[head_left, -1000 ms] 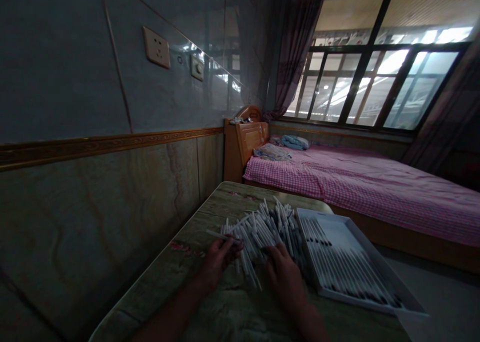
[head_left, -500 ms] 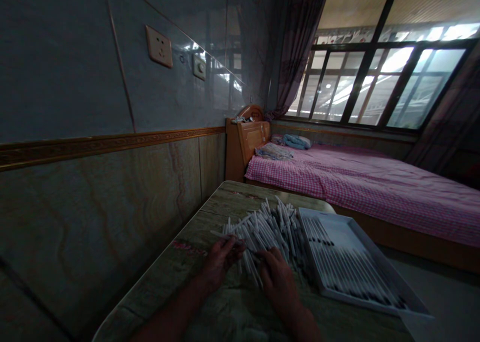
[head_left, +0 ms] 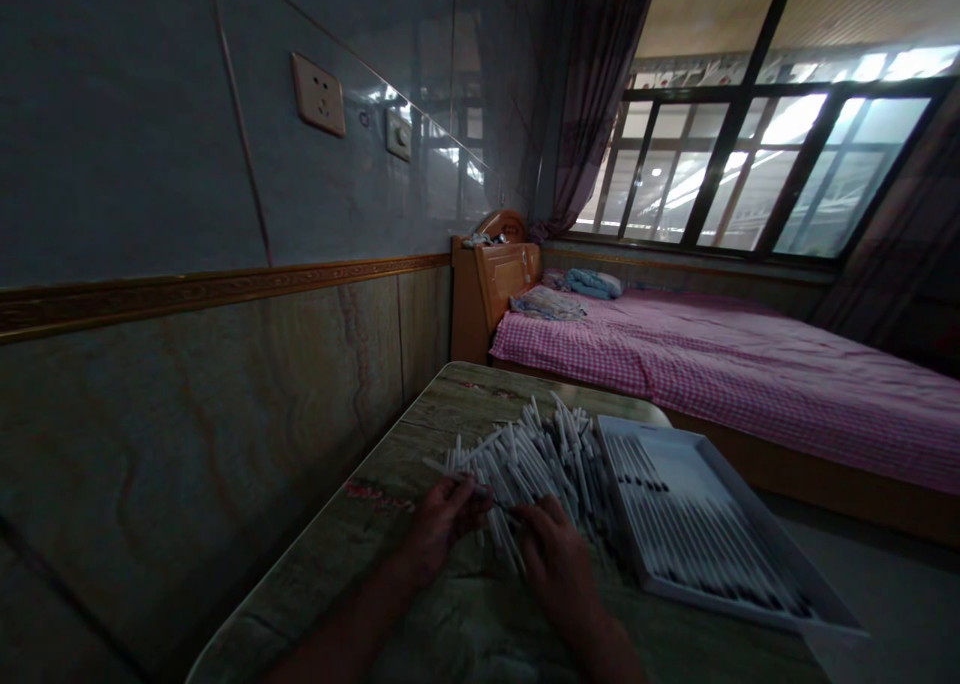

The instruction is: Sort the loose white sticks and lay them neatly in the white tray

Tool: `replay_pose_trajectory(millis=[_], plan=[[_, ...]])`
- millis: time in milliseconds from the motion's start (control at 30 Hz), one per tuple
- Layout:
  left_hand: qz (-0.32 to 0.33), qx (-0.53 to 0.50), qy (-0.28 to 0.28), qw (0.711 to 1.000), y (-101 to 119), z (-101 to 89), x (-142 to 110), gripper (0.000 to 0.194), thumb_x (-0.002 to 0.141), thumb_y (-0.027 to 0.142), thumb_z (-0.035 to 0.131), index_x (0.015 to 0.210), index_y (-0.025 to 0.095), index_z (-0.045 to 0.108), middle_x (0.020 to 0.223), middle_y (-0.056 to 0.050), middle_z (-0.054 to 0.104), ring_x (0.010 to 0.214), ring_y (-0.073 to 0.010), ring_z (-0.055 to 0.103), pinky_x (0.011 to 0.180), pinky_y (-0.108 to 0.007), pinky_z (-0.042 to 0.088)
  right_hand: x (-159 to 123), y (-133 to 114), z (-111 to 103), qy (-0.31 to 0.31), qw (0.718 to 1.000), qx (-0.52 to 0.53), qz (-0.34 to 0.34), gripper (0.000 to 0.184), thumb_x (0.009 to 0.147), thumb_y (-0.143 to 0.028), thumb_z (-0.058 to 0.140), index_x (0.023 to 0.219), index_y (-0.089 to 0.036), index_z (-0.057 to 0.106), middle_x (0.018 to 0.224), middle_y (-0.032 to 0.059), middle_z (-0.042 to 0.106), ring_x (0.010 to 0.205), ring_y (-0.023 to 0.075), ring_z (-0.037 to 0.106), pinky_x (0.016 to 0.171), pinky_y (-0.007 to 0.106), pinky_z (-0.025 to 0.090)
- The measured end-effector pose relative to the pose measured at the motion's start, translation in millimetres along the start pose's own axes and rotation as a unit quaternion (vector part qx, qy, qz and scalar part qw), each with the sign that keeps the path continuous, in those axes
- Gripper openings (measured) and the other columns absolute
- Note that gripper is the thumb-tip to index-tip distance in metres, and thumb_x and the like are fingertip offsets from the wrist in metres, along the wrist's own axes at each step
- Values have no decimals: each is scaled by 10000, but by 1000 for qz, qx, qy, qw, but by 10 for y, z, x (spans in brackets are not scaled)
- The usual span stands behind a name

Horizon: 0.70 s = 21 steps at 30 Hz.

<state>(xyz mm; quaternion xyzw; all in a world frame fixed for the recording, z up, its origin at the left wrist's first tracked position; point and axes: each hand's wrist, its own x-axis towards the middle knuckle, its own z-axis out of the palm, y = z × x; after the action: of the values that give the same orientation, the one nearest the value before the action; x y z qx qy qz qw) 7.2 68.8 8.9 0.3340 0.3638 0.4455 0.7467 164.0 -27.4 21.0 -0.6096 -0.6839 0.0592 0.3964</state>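
Well, 2 bare forearms reach in from the near edge of a marble-patterned tabletop [head_left: 465, 384], and both hands work at a loose pile of white sticks [head_left: 536, 459] lying crossed at all angles. The left hand [head_left: 442, 529] is curled, its thumb and fingers pinching a single white stick [head_left: 442, 472] whose free end points to the left. The right hand [head_left: 559, 564] sits just beside it, with its fingers curved down onto the near side of the pile; whether it grips any stick, I cannot tell.

Just right of the pile, touching it, lies a shallow white tray [head_left: 679, 469] with many sticks set side by side in tidy parallel rows, dark marks showing across them. The tray's near corner reaches past the right side of the tabletop.

To the left, the tabletop runs along a tiled wall [head_left: 150, 144] with a marble-look lower panel [head_left: 187, 434], a wall socket [head_left: 319, 94] and a round-knobbed switch [head_left: 399, 136]. Further right and beyond the tabletop stands a bed [head_left: 750, 394] with a pink checked sheet, a wooden headboard [head_left: 502, 289] and a blue cloth bundle [head_left: 592, 284]. At the far side, a barred window [head_left: 750, 134] glows between dark curtains [head_left: 600, 74].
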Motion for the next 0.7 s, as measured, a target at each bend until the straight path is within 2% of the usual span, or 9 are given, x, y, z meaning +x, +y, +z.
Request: replay_pose_trajectory(millis=[133, 233, 300, 367, 433, 500, 567, 633, 700], plan=[[21, 58, -36, 997, -65, 8, 1, 404, 565, 394, 830, 791, 144, 607, 697, -18, 698, 625, -164, 679, 500, -215, 487, -11, -6, 5, -3, 999, -26, -41, 353, 815, -59, 424, 1054, -218, 630, 895, 41, 565, 760, 154, 582, 667, 244, 445], [1, 61, -81, 995, -77, 47, -37, 413, 540, 383, 845, 778, 129, 622, 652, -11, 682, 589, -166, 672, 474, -212, 473, -11, -3, 31, 19, 998, 25, -58, 284, 852, -119, 451, 1043, -231, 628, 906, 37, 601, 801, 156, 598, 695, 239, 461], [-17, 15, -61, 998, -41, 72, -55, 350, 576, 314, 841, 784, 135, 623, 651, -1, 683, 577, -150, 672, 471, -198, 480, -2, 19, 39, 51, 994, 83, -39, 239, 889, -199, 456, 1062, -234, 617, 939, 38, 630, 847, 159, 610, 731, 241, 479], [-20, -54, -8, 998, 26, 79, -50, 222, 663, 214, 793, 780, 140, 620, 659, 7, 690, 579, -124, 674, 473, -173, 488, 10, 62, 32, 93, 988, 124, 8, 275, 930, -263, 391, 1109, -232, 598, 963, 43, 652, 868, 162, 620, 747, 251, 491], [-23, -111, 35, 993, 97, 67, -31, 77, 763, 130, 697, 766, 132, 620, 656, 3, 693, 571, -103, 671, 474, -156, 497, 18, 113, 20, 118, 985, 114, 53, 323, 946, -269, 326, 1107, -224, 602, 966, 52, 662, 859, 167, 627, 741, 259, 490], [-28, -142, 51, 988, 149, 47, -15, 79, 828, 87, 605, 757, 119, 622, 643, -9, 693, 556, -97, 668, 469, -157, 507, 19, 148, 20, 88, 992, 50, 69, 305, 926, -248, 358, 1058, -224, 632, 964, 58, 660, 834, 170, 628, 719, 253, 474], [-33, -155, 49, 986, 169, 34, -17, 116, 852, 75, 565, 760, 113, 626, 643, -15, 696, 559, -102, 673, 469, -162, 518, 20, 147, 35, 22, 996, -41, 70, 263, 889, -215, 431, 1005, -240, 666, 961, 54, 653, 816, 168, 625, 688, 237, 444], [-32, -153, 36, 987, 163, 35, -32, 112, 845, 76, 575, 754, 114, 628, 657, -17, 700, 579, -108, 683, 466, -158, 520, 29, 111, 60, -37, 989, -120, 72, 262, 873, -180, 466, 988, -266, 685, 939, 42, 648, 792, 158, 619, 646, 222, 408], [-31, -142, 17, 989, 142, 42, -46, 78, 824, 83, 610, 759, 117, 633, 679, -16, 706, 607, -112, 692, 471, -148, 518, 47, 64, 83, -69, 980, -171, 69, 275, 868, -153, 482, 997, -283, 687, 933, 36, 645, 818, 158, 615, 646, 220, 386]])
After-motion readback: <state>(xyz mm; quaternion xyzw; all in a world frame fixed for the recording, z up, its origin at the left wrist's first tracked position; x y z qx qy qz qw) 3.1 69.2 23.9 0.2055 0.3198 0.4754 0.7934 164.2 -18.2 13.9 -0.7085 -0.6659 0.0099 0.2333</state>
